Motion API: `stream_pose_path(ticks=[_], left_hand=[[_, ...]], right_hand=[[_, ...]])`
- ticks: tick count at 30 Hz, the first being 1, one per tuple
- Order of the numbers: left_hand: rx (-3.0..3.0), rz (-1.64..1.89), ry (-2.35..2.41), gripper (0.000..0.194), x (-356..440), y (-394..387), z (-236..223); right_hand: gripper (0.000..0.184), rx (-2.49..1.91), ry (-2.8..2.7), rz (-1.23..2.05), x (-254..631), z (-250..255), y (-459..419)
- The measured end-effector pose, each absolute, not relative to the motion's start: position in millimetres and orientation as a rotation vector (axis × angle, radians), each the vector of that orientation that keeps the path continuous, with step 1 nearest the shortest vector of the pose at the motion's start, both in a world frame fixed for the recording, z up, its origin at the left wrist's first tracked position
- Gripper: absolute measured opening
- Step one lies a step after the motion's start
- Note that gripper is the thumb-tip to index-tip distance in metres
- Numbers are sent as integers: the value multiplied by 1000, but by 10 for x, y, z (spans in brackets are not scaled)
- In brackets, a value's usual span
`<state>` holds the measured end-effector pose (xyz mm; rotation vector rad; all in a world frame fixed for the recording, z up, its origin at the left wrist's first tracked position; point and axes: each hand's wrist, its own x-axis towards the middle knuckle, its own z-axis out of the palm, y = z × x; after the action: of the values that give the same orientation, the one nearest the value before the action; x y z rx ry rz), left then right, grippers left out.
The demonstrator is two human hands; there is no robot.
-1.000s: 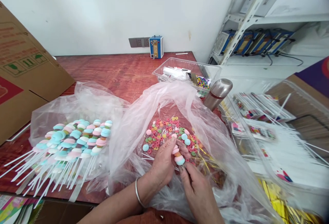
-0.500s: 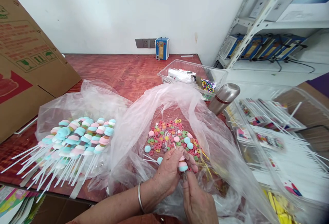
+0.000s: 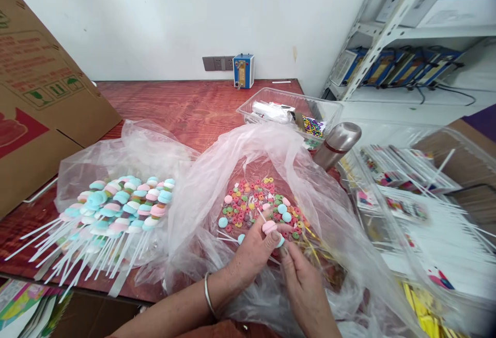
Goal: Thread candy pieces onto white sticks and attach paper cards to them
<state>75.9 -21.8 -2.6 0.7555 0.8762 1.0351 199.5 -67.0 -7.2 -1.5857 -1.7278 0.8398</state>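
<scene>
My left hand [image 3: 253, 245], with a silver bangle at the wrist, is closed around a candy skewer [image 3: 269, 227]. Pink and blue marshmallow-like pieces show on it, and a thin white stick end pokes out at the top. My right hand [image 3: 306, 283] pinches the lower end, by the blue piece; its fingertips partly hide what they grip. Beyond my hands, loose ring-shaped candies [image 3: 246, 198] in red, green and yellow lie on clear plastic, with several pink and blue pieces such as a blue one [image 3: 286, 217] among them.
Finished-looking candy skewers [image 3: 124, 206] lie piled on plastic at left, sticks towards me. A cardboard box [image 3: 46, 85] stands behind them. A steel flask [image 3: 338, 146] and clear tray [image 3: 251, 96] are beyond the plastic bag [image 3: 209, 157]. Card-and-stick packs [image 3: 437, 240] fill a bin at right.
The skewer has tilted and risen slightly in my left hand, so a pink piece and the stick end show now. My right hand has shifted a little to the right and up.
</scene>
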Motion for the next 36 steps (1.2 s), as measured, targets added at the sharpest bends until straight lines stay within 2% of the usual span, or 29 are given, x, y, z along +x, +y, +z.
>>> stream_pose_path(ticks=[1,2,6,9,11,13,16,18,23,27,31,36], left_hand=[[812,1036,927,81,701,-169,-45],[875,1033,996,80,630,-109,-54],[1460,946,1434,38,267,180,-13],[1981,756,1784,25,67,309,11],[2157,618,1768,26,47,289,-11],[2266,576,1520,27,106,192,-46],[2271,654,1198,21,220,13,-62],[2179,710,1149,19,240,-35,-32],[2090,733,1557,21,136,276,50],[2150,551,1819,22,131,724,1],[2192,392,1806,19,146,968,-93],[2262,389,1689,21,70,927,-142]], right_hand=[[33,-1610,-1674,856,2026,-55,-657],[33,-1640,-1625,861,2053,-43,-652],[31,-1710,-1480,908,2103,-26,-672],[30,-1716,-1444,957,2104,-35,-682],[30,-1707,-1426,992,2109,-60,-685],[32,-1699,-1369,1039,2125,-96,-691],[34,-1695,-1250,1079,2167,-136,-708],[35,-1692,-1193,1071,2193,-137,-718],[35,-1671,-1192,1063,2182,-97,-719],[35,-1651,-1243,1120,2146,-106,-720],[34,-1650,-1238,1139,2171,-120,-733],[30,-1656,-1273,1098,2168,-93,-712]])
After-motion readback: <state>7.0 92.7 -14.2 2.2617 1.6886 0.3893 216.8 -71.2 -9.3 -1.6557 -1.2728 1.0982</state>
